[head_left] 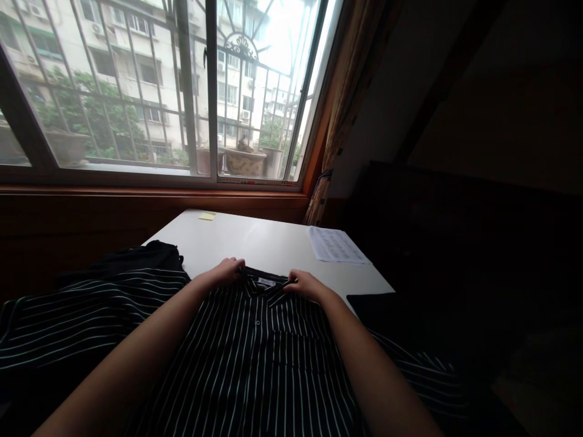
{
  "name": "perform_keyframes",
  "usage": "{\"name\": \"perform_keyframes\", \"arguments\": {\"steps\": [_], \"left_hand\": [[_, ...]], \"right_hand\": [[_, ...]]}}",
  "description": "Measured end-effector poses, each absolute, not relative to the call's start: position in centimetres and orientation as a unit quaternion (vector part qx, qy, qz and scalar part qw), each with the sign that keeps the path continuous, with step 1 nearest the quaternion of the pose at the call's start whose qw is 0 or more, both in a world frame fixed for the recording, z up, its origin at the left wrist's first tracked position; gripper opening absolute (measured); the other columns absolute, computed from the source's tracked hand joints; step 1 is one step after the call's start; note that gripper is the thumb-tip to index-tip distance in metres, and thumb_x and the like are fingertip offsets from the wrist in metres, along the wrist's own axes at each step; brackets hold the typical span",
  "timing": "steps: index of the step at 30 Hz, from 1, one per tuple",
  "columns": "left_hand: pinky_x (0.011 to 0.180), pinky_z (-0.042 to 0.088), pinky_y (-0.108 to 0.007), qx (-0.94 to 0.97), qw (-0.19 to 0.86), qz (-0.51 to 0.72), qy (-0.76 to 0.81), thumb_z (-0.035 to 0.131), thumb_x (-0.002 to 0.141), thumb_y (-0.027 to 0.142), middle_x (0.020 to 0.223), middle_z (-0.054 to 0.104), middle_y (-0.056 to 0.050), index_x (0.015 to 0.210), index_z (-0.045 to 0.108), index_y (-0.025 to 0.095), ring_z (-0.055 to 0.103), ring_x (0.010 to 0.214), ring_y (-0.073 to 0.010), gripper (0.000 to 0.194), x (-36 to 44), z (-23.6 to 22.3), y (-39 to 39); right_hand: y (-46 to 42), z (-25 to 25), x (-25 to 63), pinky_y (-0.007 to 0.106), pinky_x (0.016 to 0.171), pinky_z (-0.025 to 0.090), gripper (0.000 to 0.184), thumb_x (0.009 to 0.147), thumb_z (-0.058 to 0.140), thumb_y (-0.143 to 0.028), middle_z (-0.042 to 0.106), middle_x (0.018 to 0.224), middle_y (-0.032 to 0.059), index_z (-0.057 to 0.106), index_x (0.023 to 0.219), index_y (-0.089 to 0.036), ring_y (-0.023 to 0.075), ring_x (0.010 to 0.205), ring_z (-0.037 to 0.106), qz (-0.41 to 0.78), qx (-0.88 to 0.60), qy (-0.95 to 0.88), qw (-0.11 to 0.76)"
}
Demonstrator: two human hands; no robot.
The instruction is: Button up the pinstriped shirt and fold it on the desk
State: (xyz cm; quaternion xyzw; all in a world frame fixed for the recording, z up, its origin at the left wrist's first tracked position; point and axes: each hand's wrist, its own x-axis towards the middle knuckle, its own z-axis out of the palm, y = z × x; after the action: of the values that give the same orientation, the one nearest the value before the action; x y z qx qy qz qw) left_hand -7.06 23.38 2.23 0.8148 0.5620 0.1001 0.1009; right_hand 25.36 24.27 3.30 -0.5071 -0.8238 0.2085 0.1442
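Note:
A dark shirt (255, 364) with thin white vertical stripes lies front up on the white table (255, 240), its collar toward the window. My left hand (226, 271) grips the left side of the collar. On the collar's right side, the fingers of my right hand (304, 283) are closed on the fabric. Between my hands a pale label (266, 281) shows inside the neck. Below the collar sits a button (257, 323), and a chest pocket (296, 351) is on the right. The shirt's lower end runs out of view.
Dark clothing (157, 255) and striped cloth (104, 309) lie at the left. Printed sheets (337, 245) rest at the table's right edge, and a yellow sticky note (207, 216) near its far edge. Beyond stands a barred window (150, 91) with a curtain (339, 121).

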Motion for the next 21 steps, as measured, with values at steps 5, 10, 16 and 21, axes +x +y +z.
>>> {"name": "perform_keyframes", "arguments": {"steps": [5, 10, 16, 21], "left_hand": [[0.088, 0.056, -0.043, 0.797, 0.074, 0.156, 0.578, 0.061, 0.097, 0.035, 0.122, 0.061, -0.009, 0.121, 0.060, 0.016, 0.063, 0.103, -0.0221, 0.031, -6.7, 2.2, 24.4], [0.094, 0.049, -0.042, 0.768, 0.023, 0.202, 0.607, 0.056, 0.094, 0.018, 0.113, 0.061, -0.009, 0.114, 0.060, 0.021, 0.055, 0.107, -0.0247, 0.021, -6.2, 1.2, 23.9], [0.096, 0.044, -0.044, 0.758, -0.017, 0.219, 0.614, 0.048, 0.094, 0.017, 0.115, 0.058, -0.010, 0.116, 0.058, 0.024, 0.048, 0.112, -0.0287, 0.026, -6.4, 0.3, 23.0], [0.101, 0.041, -0.047, 0.764, -0.044, 0.229, 0.601, 0.044, 0.098, 0.022, 0.125, 0.053, -0.011, 0.122, 0.057, 0.023, 0.044, 0.118, -0.0301, 0.028, -6.5, 1.4, 22.4]], "right_hand": [[25.7, 4.0, 24.4, 0.029, 0.081, 0.048, 0.018, 0.079, 0.072, -0.016, 0.069, 0.097, 0.0009, 0.065, 0.095, -0.021, 0.0172, 0.091, 0.063, 0.180, -0.512, -0.816, 0.199], [26.1, 3.7, 22.7, 0.032, 0.096, 0.044, 0.030, 0.085, 0.062, -0.008, 0.065, 0.114, 0.0048, 0.063, 0.111, -0.022, 0.0186, 0.107, 0.060, 0.122, -0.513, -0.816, 0.235], [25.4, 2.4, 20.3, 0.037, 0.099, 0.042, 0.035, 0.092, 0.052, -0.009, 0.061, 0.119, 0.0101, 0.059, 0.123, -0.023, 0.0254, 0.112, 0.056, 0.043, -0.544, -0.805, 0.233], [24.4, 2.1, 19.2, 0.046, 0.097, 0.040, 0.032, 0.096, 0.046, -0.014, 0.059, 0.120, 0.0129, 0.057, 0.124, -0.025, 0.0311, 0.114, 0.048, -0.011, -0.571, -0.791, 0.217]]}}
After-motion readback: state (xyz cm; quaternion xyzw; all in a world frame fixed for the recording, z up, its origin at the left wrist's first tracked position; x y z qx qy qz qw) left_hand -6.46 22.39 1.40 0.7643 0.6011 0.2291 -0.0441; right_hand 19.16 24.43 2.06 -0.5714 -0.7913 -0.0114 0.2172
